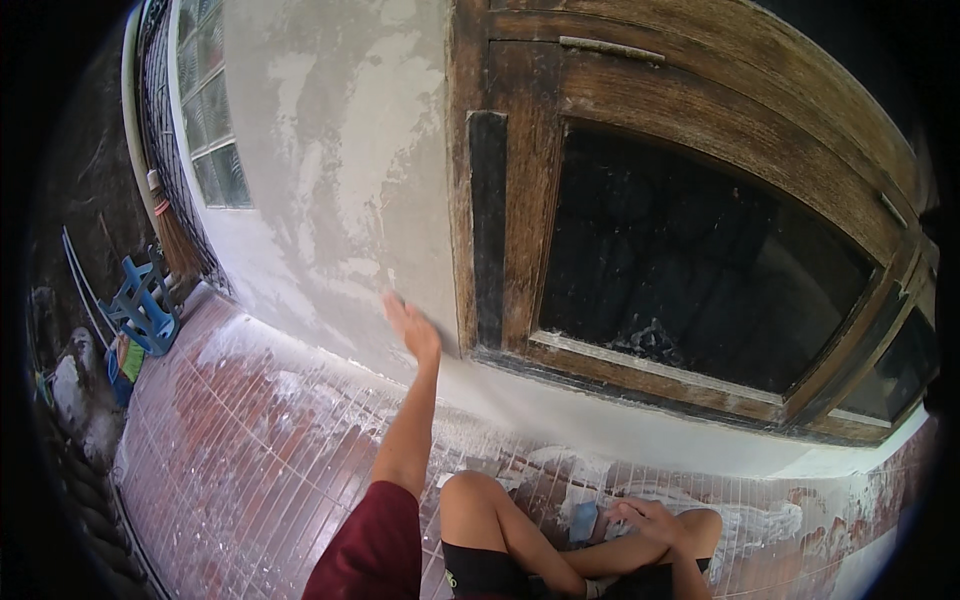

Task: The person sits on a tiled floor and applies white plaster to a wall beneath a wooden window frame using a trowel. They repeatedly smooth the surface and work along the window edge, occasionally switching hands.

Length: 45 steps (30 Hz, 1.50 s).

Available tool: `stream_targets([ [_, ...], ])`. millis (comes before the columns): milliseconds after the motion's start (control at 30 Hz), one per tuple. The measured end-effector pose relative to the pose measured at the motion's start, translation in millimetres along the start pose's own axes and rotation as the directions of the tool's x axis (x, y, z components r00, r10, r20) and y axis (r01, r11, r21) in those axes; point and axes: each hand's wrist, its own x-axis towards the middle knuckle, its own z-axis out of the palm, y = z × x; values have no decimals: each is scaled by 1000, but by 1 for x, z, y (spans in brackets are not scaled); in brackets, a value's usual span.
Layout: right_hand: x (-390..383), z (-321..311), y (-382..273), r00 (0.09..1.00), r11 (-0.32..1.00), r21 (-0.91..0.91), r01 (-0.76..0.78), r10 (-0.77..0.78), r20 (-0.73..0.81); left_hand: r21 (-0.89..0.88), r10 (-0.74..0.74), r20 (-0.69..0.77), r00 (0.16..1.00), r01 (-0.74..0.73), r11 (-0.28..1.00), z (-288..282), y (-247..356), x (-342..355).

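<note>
My left hand (412, 328) reaches out to the grey plastered wall (330, 190), its fingers stretched and flat close to the surface. A thin dark edge shows beside the fingertips; what it is cannot be made out. Pale patches of filler mark the wall. Over my crossed legs, my right hand (648, 520) rests near the right knee with its fingers loosely apart. Just left of it a small blue-grey flat piece (583, 522) lies by my shin, and I see no grip on it.
A worn wooden frame with a dark glass pane (700, 260) stands right of the wall patch. White dust and smears cover the red tiled floor (240, 440). At the far left are a blue plastic stool (148, 310), a broom (175, 235) and a glass-block window (215, 150).
</note>
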Motion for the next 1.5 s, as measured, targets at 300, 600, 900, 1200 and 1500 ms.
stream_targets([
  [300,-30,-4,6,994,991,104,-87,94,-58,-61,-661,-19,750,659,750,17,-77,-19],
  [600,-19,-6,-1,997,997,-53,-48,45,-62,-184,379,-207,902,-416,890,24,217,179],
  [900,-17,-1,19,994,990,-92,-107,108,13,126,173,-159,972,-154,980,-6,63,104],
  [1200,-21,-3,29,991,980,-156,-127,131,16,430,-530,93,843,447,785,-25,-97,58],
  [1500,-21,0,29,982,971,-143,-190,191,-3,-16,285,-244,927,-297,955,38,184,265],
])
